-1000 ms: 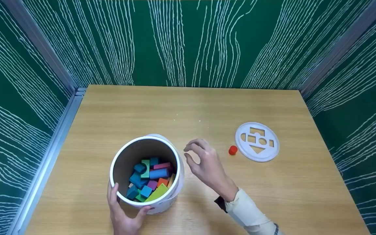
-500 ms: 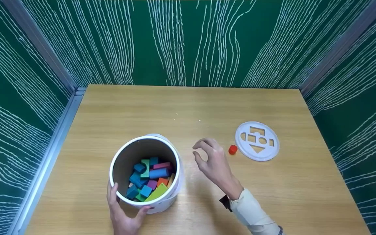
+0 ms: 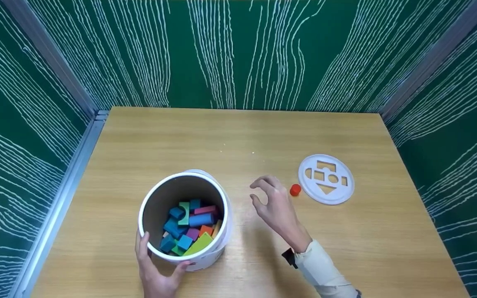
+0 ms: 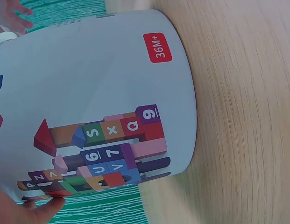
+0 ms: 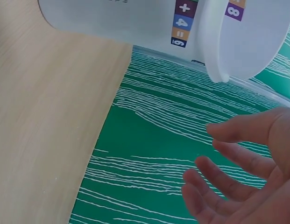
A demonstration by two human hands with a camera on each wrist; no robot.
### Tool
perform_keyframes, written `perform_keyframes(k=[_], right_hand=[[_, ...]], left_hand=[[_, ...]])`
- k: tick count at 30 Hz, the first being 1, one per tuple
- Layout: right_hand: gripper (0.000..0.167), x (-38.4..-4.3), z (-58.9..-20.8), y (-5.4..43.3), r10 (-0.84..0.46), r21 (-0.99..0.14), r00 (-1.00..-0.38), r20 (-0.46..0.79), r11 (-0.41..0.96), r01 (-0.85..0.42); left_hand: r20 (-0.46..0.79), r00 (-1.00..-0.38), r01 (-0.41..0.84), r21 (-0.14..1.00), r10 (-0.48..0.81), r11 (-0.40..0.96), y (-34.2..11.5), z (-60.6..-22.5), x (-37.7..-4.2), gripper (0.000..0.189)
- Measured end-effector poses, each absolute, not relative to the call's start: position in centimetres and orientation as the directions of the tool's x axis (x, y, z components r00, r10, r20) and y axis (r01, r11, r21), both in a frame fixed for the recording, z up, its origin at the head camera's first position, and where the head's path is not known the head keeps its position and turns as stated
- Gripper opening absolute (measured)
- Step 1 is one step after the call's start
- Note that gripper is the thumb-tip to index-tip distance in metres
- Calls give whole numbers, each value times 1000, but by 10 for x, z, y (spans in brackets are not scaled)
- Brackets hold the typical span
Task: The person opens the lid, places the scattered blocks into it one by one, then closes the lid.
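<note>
A white round bucket (image 3: 182, 177) stands on the table, printed with pictures of toy blocks. Several coloured building blocks (image 3: 200, 219) lie inside it. My left hand (image 3: 155, 273) holds the near-left side of the bucket, fingers on its left and thumb at the front by the rim. To the right of the bucket, my right hand (image 3: 278, 207) hovers over the table with bent, parted fingers and nothing between them. The right wrist view shows the same right hand (image 5: 247, 172) apart from the bucket. A small red cylinder block (image 3: 295, 190) lies just beyond the right hand.
Beside the red block, a white round lid (image 3: 325, 198) with shaped cut-outs lies flat on the wooden table (image 3: 180, 132). Green walls (image 3: 259, 54) with pale wavy lines enclose the back and both sides. Tiny white specks dot the table's middle.
My right hand has shifted to the right, away from the bucket and closer to the red block. The left hand and bucket have stayed put.
</note>
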State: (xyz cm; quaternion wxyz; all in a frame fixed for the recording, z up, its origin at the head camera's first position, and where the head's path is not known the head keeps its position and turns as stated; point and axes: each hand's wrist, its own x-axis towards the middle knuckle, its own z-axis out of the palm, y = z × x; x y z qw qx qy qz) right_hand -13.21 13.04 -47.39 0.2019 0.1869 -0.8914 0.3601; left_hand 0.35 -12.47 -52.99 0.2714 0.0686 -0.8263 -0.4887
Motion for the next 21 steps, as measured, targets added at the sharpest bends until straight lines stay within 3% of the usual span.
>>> perform_keyframes(k=[21], right_hand=[[22, -141, -500, 150, -84, -612, -906, 414, 712, -345]], left_hand=[[343, -851, 110, 857, -398, 504, -124, -527, 2, 102]])
